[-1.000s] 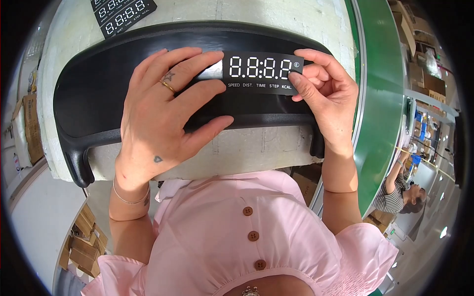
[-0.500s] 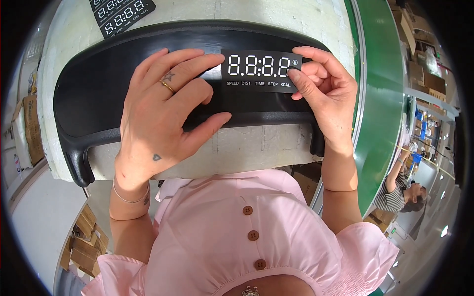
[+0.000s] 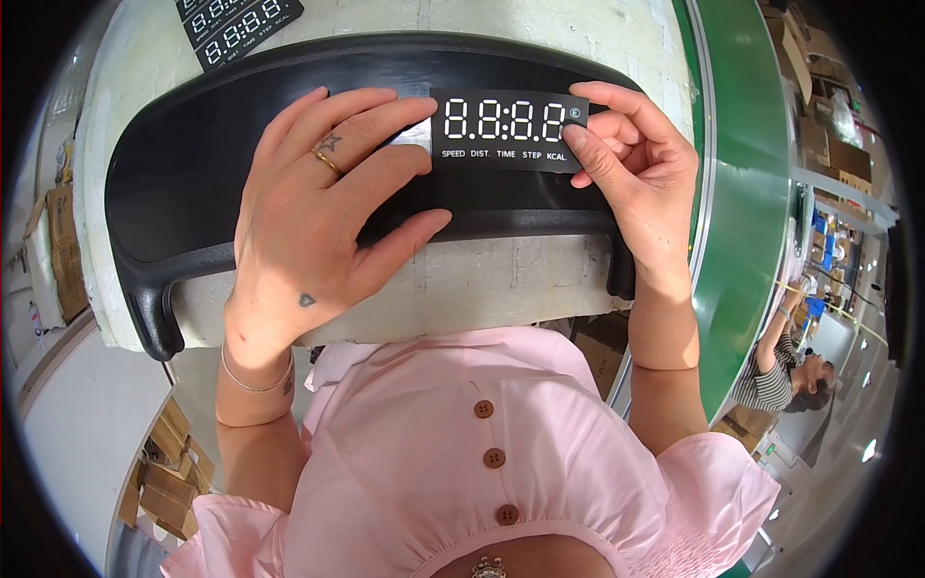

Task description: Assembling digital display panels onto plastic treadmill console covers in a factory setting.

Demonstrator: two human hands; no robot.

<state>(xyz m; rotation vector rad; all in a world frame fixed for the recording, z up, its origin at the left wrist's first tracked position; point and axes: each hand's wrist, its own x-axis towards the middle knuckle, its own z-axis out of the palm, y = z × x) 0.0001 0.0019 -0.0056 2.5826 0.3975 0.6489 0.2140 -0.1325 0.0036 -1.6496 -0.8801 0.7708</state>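
Observation:
A black display sticker (image 3: 506, 164) with white digit segments and small lettering lies over the right half of a curved black console panel (image 3: 183, 183). My right hand (image 3: 631, 159) pinches the sticker's right end between thumb and fingers. Spread across the panel's middle, my left hand (image 3: 332, 207) has its fingers stretched out and its thumb apart. Its fingertips reach the sticker's left edge, beside a shiny pale strip (image 3: 414, 133). Whether the sticker's underside is stuck to the panel cannot be seen.
Under the panel is a worn whitish block (image 3: 501, 275). More black display stickers (image 3: 249, 31) lie beyond the panel at the far left. A green surface (image 3: 737, 241) runs along the right. Cardboard boxes (image 3: 173, 482) stand at lower left, and another person (image 3: 785, 376) is at far right.
My left index finger has straightened and moved to the sticker's left edge. The right hand keeps its pinch, and the panel and sticker appear slightly higher in view.

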